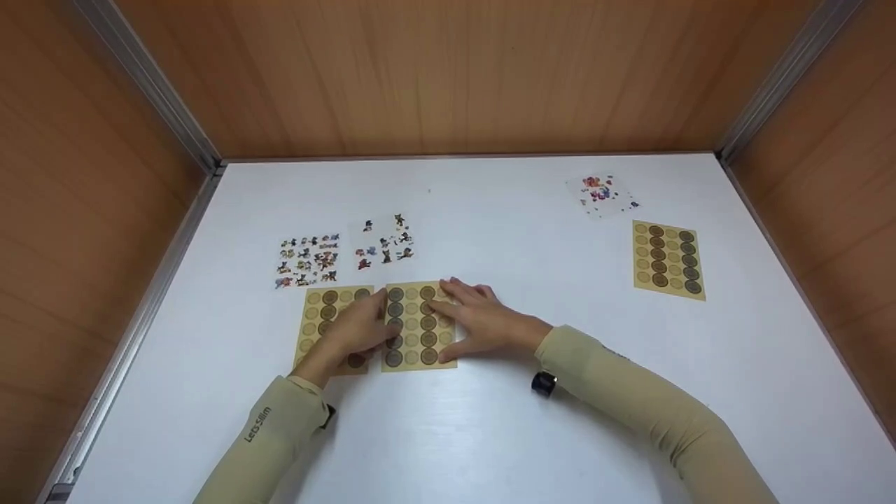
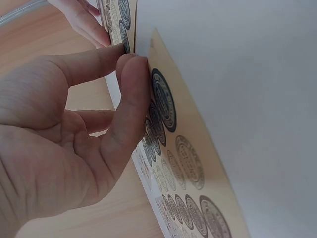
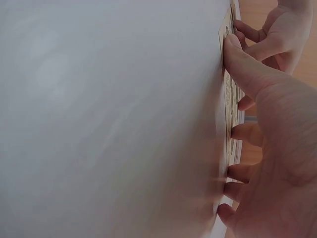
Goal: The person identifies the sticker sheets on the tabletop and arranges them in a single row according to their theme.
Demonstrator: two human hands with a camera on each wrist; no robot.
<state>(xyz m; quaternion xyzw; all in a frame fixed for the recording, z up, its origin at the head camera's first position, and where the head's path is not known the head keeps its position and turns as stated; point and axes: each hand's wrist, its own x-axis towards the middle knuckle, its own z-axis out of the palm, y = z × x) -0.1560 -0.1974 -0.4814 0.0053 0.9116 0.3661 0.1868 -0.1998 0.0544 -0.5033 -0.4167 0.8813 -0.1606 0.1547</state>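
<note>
Two tan sheets of round stickers lie side by side in the head view, a narrow gap between them. My left hand (image 1: 359, 325) is over the left sticker sheet (image 1: 311, 315), bent fingers resting on it. Its thumb reaches across onto the left edge of the right sticker sheet (image 1: 411, 341). In the left wrist view the fingertips (image 2: 134, 67) press at the left sheet's edge, and that sheet (image 2: 188, 148) bows slightly. With fingers spread, my right hand (image 1: 486, 322) rests along the right sheet's right side. Its thumb (image 3: 242, 62) presses near the lower corner.
Two clear sheets of small cartoon stickers, one dense (image 1: 308, 259) and one sparser (image 1: 383, 241), lie behind the left sheet. Far right are another clear sticker sheet (image 1: 600, 194) and a third tan sheet (image 1: 668, 259). Wooden panels (image 1: 448, 77) enclose the white table (image 1: 448, 441).
</note>
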